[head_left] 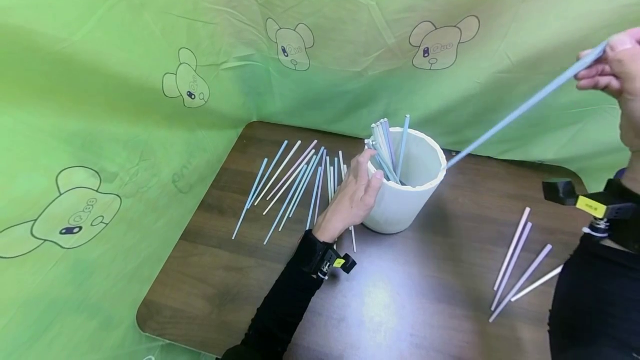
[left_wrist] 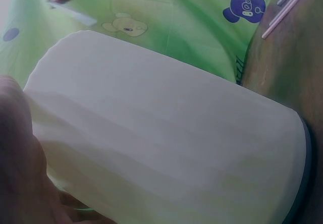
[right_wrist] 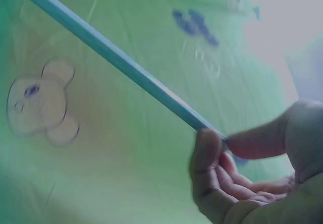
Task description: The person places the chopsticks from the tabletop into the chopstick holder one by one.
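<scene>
High at the right, my right hand (head_left: 620,65) pinches one end of a long light-blue stick (head_left: 530,105) between thumb and index finger. The stick slants down to the left, its low end beside the rim of a white tapered bucket (head_left: 400,210) in the head view. In the right wrist view the stick (right_wrist: 126,65) runs up and left from the fingertips. My left hand (head_left: 352,196) grips the bucket's rim from the left, thumb along the outer wall. Several blue, white and purple sticks (head_left: 387,143) lean inside the bucket, most of them near the left fingers.
Several blue, white and purple sticks (head_left: 290,188) lie spread on the brown table (head_left: 210,282) left of the bucket. A few purple and white sticks (head_left: 520,274) lie at the right, near the right sleeve. A green cloth (head_left: 340,4) with printed bear heads hangs behind.
</scene>
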A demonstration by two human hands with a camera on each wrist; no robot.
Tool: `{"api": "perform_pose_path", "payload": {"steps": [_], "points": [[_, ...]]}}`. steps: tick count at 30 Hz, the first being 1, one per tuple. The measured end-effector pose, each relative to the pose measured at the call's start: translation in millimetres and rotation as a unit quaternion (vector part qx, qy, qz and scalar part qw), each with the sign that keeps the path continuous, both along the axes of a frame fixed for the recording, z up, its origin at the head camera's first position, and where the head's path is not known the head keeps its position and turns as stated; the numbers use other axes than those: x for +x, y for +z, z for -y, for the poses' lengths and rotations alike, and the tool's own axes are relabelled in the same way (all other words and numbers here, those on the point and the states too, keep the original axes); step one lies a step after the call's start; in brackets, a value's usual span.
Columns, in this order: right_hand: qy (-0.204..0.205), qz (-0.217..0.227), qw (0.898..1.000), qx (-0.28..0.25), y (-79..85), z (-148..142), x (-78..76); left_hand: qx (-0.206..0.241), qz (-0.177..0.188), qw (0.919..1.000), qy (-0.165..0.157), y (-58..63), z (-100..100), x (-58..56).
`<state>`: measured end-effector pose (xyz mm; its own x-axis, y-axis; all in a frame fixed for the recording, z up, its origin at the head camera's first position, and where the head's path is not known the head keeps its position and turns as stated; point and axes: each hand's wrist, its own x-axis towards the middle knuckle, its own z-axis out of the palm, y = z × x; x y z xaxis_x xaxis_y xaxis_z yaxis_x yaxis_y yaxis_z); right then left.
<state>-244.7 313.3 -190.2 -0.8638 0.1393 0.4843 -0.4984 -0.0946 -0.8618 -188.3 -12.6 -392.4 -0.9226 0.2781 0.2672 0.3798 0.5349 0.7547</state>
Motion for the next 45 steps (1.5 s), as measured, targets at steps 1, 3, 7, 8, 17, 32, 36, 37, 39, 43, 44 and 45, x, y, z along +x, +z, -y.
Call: {"api": "perform_pose_path", "payload": {"steps": [1, 3, 7, 8, 17, 32, 36, 37, 39, 43, 44, 45], "points": [[-0.009, -0.019, 1.000, -0.002, 3.4, 8.9, 1.4, 0.000, -0.001, 1.0000, -0.001, 0.2, 0.2, -0.1], [-0.020, -0.045, 0.999, -0.013, 9.5, 28.2, 6.8, 0.000, -0.004, 1.0000, -0.002, 0.5, 0.7, -0.4], [-0.055, -0.038, 0.997, 0.037, 17.5, 68.2, 21.6, 0.001, -0.008, 1.0000, -0.002, 0.2, 1.5, -1.1], [-0.066, -0.022, 0.995, 0.071, 18.4, 77.3, 25.5, 0.003, -0.007, 1.0000, -0.001, 0.0, 1.6, -1.2], [-0.073, 0.018, 0.950, 0.303, -4.6, 125.3, 31.2, 0.009, 0.005, 0.9999, -0.007, -0.2, 1.3, 0.6], [-0.046, 0.005, 0.900, 0.434, -54.0, 150.7, 3.1, 0.001, -0.009, 0.9999, -0.005, 0.2, 2.0, 0.0], [-0.039, 0.009, 0.893, 0.448, -68.2, 154.1, -3.6, 0.004, -0.006, 0.9999, -0.008, -0.2, 2.3, 0.2], [-0.036, 0.013, 0.892, 0.450, -71.5, 154.5, -4.7, 0.005, -0.006, 0.9999, -0.008, -0.2, 2.4, 0.1], [-0.028, 0.021, 0.890, 0.454, -78.0, 155.1, -6.5, 0.004, -0.006, 0.9999, -0.008, 0.0, 2.6, 0.2], [-0.012, 0.032, 0.885, 0.464, -89.7, 156.7, -8.0, 0.002, -0.004, 1.0000, -0.005, 0.6, 2.8, 0.1], [-0.010, 0.033, 0.885, 0.465, -92.0, 157.2, -8.3, 0.001, -0.003, 1.0000, -0.005, 0.7, 2.8, 0.1], [-0.009, 0.034, 0.884, 0.465, -94.0, 157.7, -8.7, 0.000, -0.002, 1.0000, -0.005, 0.7, 2.8, 0.0]]}}
